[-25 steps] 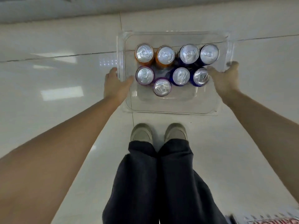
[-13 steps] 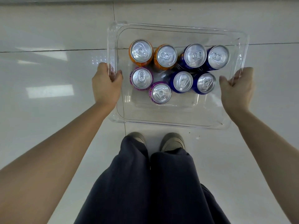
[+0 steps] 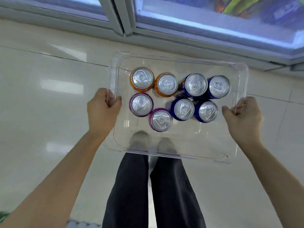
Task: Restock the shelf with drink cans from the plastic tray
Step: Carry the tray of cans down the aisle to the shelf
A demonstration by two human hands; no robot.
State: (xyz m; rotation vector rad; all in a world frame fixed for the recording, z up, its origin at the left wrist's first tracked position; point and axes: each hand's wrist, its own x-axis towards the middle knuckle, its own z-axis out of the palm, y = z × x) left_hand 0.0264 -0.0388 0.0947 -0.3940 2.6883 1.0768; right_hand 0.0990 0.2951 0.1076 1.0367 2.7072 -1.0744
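- Left hand [image 3: 102,111] clamped on the clear plastic tray [image 3: 181,156] at its 9 o'clock side, fingers wrapped over the rim, thumb against the inner wall.
- Right hand [image 3: 241,117] clamped on the same tray at 3 o'clock, rim caught between the thumb and curled fingers.
- Hands well apart, the whole width of the tray between them; bare forearms reaching in from 7 and 5 o'clock of the view.
- Tray held above the floor in the middle of the view, over the feet.
- Eight drink cans upright inside, silver tops up, bunched in the 12 o'clock half of the tray.
- Far row, from 9 toward 3 o'clock: orange can [image 3: 142,79], second orange can [image 3: 167,84], blue can [image 3: 195,84], second blue can [image 3: 219,86].
- Near row, same order: purple can [image 3: 141,104], second purple can [image 3: 161,120] set a little toward 6 o'clock, third blue can [image 3: 183,109], fourth blue can [image 3: 208,111].
- Neighbouring cans touching or just beside one another.
- Two shoes [image 3: 139,140] visible through the clear base at the tray's 6 o'clock; dark trousers [image 3: 131,186] below them.
- Pale glossy floor tiles [image 3: 49,112] all around.
- Glass-fronted cabinet [image 3: 213,30] across 11 to 2 o'clock of the view, grey frame, blurred coloured packs behind the glass at 1 o'clock.
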